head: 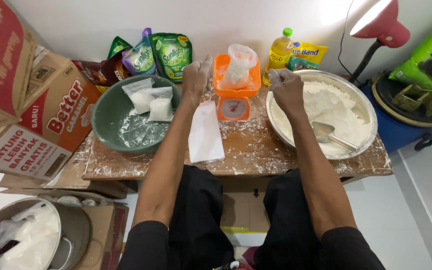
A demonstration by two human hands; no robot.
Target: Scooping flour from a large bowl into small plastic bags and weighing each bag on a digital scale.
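Red lamp [382, 22] – oil bottle [278, 54] – cardboard boxes [36, 110]

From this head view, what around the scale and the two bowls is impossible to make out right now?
- Scale dial: too small to read.
- Left hand and right hand: backs face the camera, so grip hidden.
- Spoon bowl: partly buried in flour.
- Metal bowl depth: covered by flour.
- Lamp: cut by the top edge.

The scene is bright and evenly lit. A red lamp [381, 20] at the upper right throws a blown-out white patch on the wall [256, 15] just left of its shade. Shadows below the lamp are soft and faint. Focus is sharp at centre; wide-angle bending stretches the boxes [31, 100] far left of the lamp.
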